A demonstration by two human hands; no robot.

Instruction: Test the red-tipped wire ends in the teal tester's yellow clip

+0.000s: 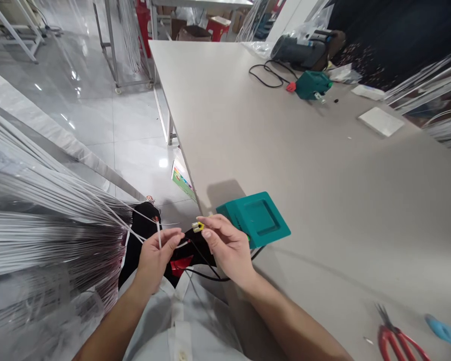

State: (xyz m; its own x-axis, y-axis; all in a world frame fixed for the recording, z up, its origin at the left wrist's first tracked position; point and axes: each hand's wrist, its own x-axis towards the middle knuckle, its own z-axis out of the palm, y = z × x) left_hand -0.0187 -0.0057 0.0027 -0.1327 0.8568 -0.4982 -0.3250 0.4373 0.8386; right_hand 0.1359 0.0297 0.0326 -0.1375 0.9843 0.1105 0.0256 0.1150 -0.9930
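My left hand (154, 258) is closed on a thin white cable (159, 235), whose reddish end sticks up above the fingers. Between thumb and fingertips, my right hand (231, 248) pinches a small metal connector with a yellow part (198, 227). A short gap separates the two hands in front of my body. Just beyond the right hand, a green box-shaped device (265, 218) with a recessed top rests at the table's edge. A black cord (205, 276) runs below my hands.
Bundles of white cables (41, 220) hang at the left. On the table (304, 165) lie red-handled scissors or snips (394, 338), a blue ring-like item (443, 330), a white flat block (381, 121) and a second green device (313, 85). A dark motor (298, 50) stands behind it.
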